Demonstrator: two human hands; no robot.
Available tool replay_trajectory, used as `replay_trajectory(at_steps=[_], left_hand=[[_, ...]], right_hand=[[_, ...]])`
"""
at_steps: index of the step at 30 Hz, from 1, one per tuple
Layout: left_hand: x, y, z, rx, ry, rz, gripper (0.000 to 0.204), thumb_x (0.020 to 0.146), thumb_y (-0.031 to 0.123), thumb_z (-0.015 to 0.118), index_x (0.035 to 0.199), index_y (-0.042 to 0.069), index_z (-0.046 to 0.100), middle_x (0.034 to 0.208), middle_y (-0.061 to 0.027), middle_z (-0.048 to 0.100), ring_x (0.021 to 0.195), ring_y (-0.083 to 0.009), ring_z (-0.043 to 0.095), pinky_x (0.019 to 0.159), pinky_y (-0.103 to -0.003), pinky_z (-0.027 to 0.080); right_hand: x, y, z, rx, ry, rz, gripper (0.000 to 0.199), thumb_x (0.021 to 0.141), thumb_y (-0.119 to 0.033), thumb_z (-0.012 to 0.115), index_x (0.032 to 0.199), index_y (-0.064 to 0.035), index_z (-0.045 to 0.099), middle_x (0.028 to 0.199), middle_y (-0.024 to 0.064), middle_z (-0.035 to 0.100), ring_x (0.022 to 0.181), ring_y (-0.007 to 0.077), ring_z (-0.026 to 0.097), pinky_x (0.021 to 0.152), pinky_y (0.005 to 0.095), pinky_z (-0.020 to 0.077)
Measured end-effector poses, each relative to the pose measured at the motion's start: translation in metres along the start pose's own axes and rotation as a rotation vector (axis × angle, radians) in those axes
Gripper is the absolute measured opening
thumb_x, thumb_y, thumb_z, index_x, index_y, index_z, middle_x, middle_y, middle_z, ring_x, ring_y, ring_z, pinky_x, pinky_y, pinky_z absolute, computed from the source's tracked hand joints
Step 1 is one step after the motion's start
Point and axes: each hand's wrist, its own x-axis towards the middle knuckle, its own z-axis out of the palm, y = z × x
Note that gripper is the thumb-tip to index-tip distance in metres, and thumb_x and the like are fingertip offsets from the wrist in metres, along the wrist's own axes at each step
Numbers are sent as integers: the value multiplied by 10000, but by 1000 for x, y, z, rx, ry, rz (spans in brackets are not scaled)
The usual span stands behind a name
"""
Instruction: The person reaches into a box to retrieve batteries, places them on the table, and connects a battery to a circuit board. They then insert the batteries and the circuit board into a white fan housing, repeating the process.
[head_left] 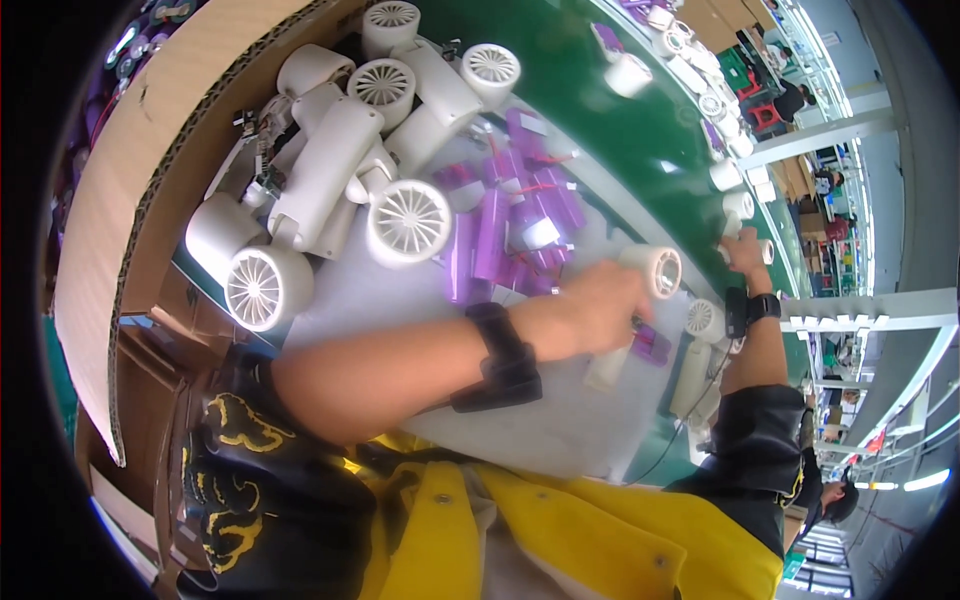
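Note:
My left hand (603, 305) is closed around a white handheld fan body (655, 270), its round head sticking out beyond the fingers. A pale handle part (605, 368) shows below that hand, and a purple battery pack (651, 346) lies or hangs beside the fingertips; whether it is attached cannot be told. Farther right, my right hand (743, 252) reaches over the green belt, fingers curled on a white fan part (766, 252), partly hidden by the hand. Nearest it are another white fan part (738, 206) and, closer to me, a white fan (704, 320) with a slatted grille.
Several white fan bodies with grilles (410, 222) are heaped at the left, next to a cardboard box flap (150, 190). Purple battery packs (492, 235) lie piled on the pale work surface (500, 420). The green belt (570, 130) runs behind, with more white parts (628, 75).

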Motion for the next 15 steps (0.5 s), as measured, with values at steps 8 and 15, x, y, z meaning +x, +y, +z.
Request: replay_trajectory(at_steps=[8, 15], left_hand=[[-1, 1, 2, -40, 32, -16, 390, 715, -64, 594, 1057, 43, 747, 1007, -251, 699, 989, -422, 657, 908, -430, 524], [2, 0, -4, 14, 7, -30, 388, 729, -56, 580, 1063, 46, 747, 983, -254, 699, 973, -416, 659, 892, -431, 520]], right_hand=[[-82, -61, -48, 416, -290, -39, 506, 844, -159, 669, 1278, 10, 471, 807, 96, 625, 617, 113, 631, 503, 276, 533], [-106, -93, -12, -121, 225, -767, 595, 739, -76, 705, 1309, -79, 533, 1107, 145, 643, 1007, 307, 634, 795, 351, 544]])
